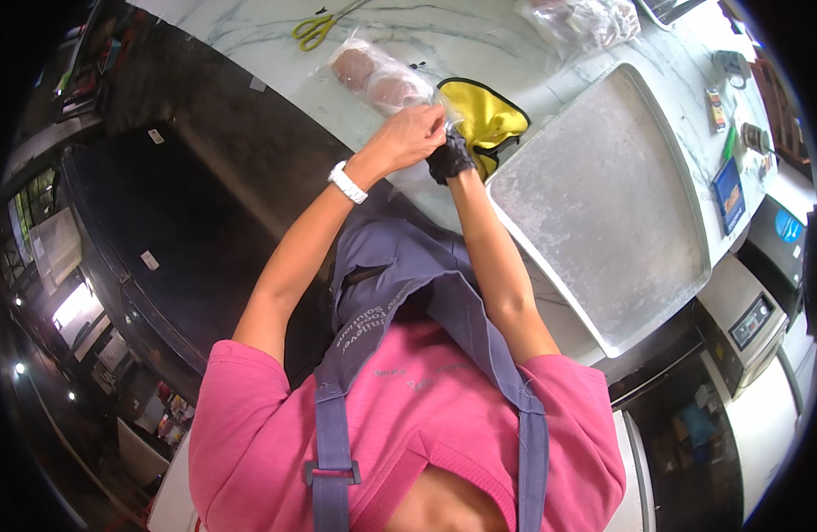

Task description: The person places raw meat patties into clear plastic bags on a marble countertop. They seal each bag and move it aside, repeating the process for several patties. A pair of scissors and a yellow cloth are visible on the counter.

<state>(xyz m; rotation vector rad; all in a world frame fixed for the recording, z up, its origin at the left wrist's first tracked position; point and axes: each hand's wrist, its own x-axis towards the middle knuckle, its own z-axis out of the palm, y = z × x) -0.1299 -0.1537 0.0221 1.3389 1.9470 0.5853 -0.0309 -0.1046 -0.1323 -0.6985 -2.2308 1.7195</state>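
Observation:
A clear plastic bag (pixel 391 78) holding round, reddish-brown pieces that look like meat patties lies on the white marble-patterned tabletop (pixel 249 40). My bare left hand (pixel 411 136), with a white watch or bracelet (pixel 347 183) at the wrist, pinches the gathered near end of this bag. Close against it, my right hand (pixel 450 156) wears a black glove and is curled at the same bag end; its fingertips are partly hidden. Just beyond the glove a yellow cloth with black edging (pixel 485 116) lies crumpled.
To the right sits a large metal tray (pixel 601 206), overhanging the near table edge. Yellow-handled scissors (pixel 314 30) and a second plastic bag (pixel 581 23) lie farther back. A mug (pixel 731 66), a jar (pixel 754 136) and a blue packet (pixel 729 196) stand near the right edge.

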